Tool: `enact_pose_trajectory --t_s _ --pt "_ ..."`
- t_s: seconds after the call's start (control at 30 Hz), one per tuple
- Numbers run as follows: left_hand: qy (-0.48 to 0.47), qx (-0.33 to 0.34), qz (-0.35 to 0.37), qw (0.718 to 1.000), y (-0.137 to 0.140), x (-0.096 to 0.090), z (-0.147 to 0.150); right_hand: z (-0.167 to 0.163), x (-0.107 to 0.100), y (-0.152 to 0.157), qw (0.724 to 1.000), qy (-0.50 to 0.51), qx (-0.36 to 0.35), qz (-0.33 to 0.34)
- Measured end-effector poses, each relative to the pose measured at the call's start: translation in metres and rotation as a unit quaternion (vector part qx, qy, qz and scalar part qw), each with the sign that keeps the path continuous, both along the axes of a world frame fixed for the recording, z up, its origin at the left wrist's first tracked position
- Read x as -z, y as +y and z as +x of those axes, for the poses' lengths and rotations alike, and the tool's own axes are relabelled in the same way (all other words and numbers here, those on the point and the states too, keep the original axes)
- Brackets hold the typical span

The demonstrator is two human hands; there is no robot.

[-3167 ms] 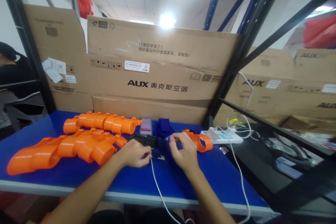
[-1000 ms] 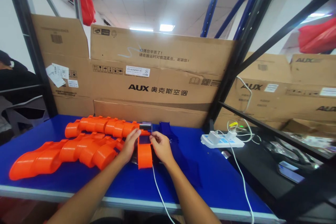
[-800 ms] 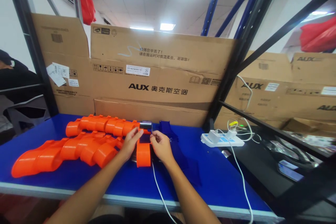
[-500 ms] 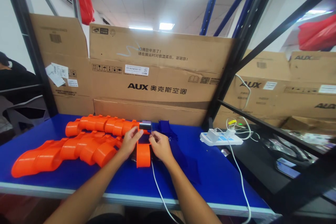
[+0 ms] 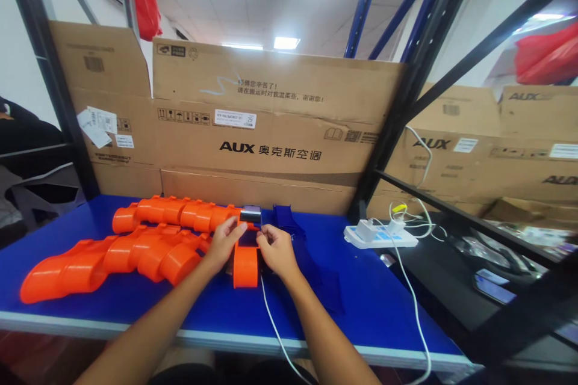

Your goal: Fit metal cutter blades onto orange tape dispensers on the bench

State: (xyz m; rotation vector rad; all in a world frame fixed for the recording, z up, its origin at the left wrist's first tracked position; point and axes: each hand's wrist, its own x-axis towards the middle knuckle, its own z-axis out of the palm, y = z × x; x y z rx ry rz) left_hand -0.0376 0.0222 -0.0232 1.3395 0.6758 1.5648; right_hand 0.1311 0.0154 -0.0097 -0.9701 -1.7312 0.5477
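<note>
At the middle of the blue table, my left hand [image 5: 227, 240] is closed on an orange plastic piece [image 5: 246, 266], its thumb pointing right. Fingers of my right hand [image 5: 277, 249] are pinched together at the right edge of this piece; what lies between them is too small to make out. Just beyond my fingertips is a small dark block with a shiny silver top [image 5: 250, 214]. A white cable [image 5: 271, 313] runs from beneath the work over the table's front edge. Dark blue flat pieces [image 5: 327, 289] lie beside and behind my right hand.
Two rows of orange curved plastic pieces [image 5: 130, 252] lie on the left of the blue table [image 5: 370, 313]. A white power strip [image 5: 382, 237] with plugs stands at the right. Cardboard [image 5: 271, 126] walls off the back, beside a black metal post [image 5: 392, 126].
</note>
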Motion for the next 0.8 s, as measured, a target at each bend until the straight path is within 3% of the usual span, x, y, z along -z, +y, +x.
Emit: enact_pose_trajectory --t_s 0.27,0.8 --pt "0.022 -0.007 0.037 0.999 -0.0026 -0.0048 0.0012 0.0021 -0.0032 -0.0013 0.999 -0.039 0.018 0.024" --pt "-0.004 -0.029 0.019 0.999 -0.0045 -0.0069 0.0040 -0.0017 -0.0033 -0.0010 0.999 -0.031 0.023 0.009"
